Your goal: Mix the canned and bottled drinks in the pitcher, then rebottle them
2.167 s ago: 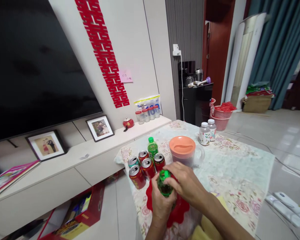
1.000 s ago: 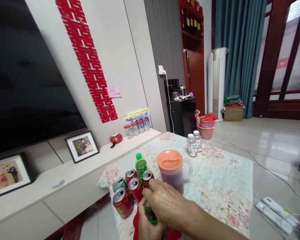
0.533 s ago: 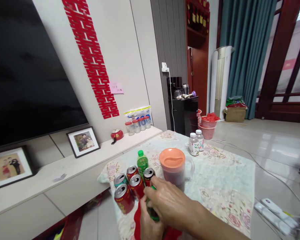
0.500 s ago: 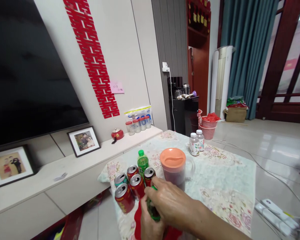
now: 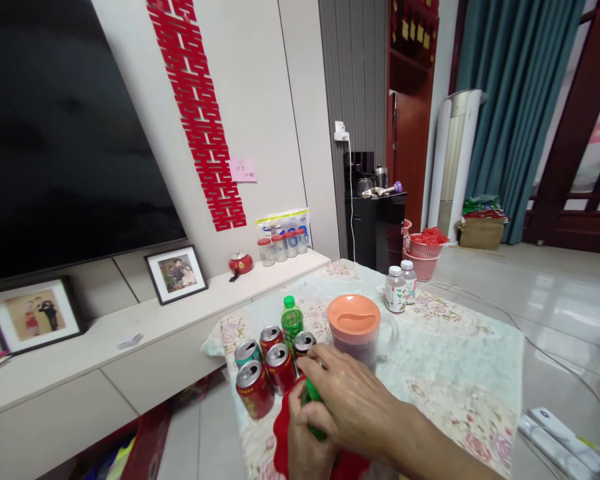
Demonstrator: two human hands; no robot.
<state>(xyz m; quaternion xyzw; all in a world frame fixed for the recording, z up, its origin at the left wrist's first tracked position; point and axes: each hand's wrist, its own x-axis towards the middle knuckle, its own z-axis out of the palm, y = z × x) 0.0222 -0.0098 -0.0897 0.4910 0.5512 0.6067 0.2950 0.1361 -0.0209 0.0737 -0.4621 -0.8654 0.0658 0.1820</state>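
At the table's front, my left hand [image 5: 307, 437] is wrapped round a small green bottle [image 5: 314, 392], mostly hidden by the fingers. My right hand [image 5: 347, 393] lies over the bottle's top, its fingers bent round it. Beneath both hands is a red cloth [image 5: 281, 433]. Just left of them stand several opened drink cans, among them a red can [image 5: 255, 393] and a teal can [image 5: 247, 352]. A green-capped bottle [image 5: 292, 323] stands behind the cans. Close behind my right hand is a clear pitcher with an orange lid [image 5: 353, 315].
Two white-capped bottles [image 5: 395, 293] stand at the back of the cloth-covered table [image 5: 455, 353]. Along the wall, a low white cabinet [image 5: 175, 327] bears framed photos, a red pot [image 5: 241, 263] and red-lidded jars. Power strips [image 5: 560, 433] lie on the floor at right.
The view has shifted, so most things appear slightly farther right. My right hand's fingers have spread further over the bottle's top, and both hands still hold it.
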